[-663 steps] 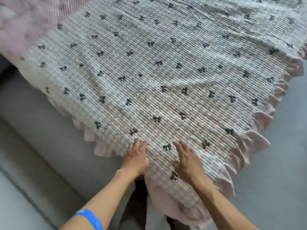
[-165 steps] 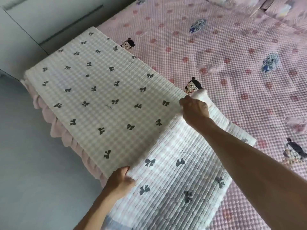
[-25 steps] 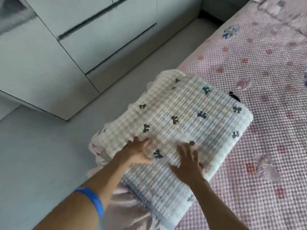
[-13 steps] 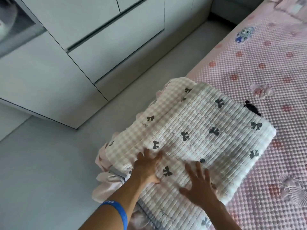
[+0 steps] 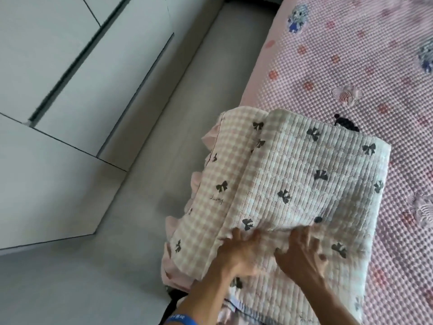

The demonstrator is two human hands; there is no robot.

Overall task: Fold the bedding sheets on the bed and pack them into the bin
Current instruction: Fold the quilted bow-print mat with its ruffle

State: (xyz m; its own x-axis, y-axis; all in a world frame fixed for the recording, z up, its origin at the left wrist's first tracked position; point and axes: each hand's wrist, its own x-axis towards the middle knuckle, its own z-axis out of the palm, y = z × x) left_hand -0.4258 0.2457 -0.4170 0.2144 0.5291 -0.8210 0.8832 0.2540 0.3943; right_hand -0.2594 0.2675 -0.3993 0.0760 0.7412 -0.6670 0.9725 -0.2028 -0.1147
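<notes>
The left hand (image 5: 236, 252) and right hand (image 5: 302, 252) are lying side by side with fingers spread, gripping nothing, pressing down the near edge of the folded cream quilted sheet with black bows (image 5: 304, 184), probably flattening its layers. Beyond them the pink bubble-textured bed (image 5: 351, 66) is carrying it; no bin is showing.

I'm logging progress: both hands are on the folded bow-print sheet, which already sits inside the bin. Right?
Not quite. The head view shows the left hand and right hand on the folded bow-print sheet, but it lies on the pink bed cover; no bin is visible.
</notes>
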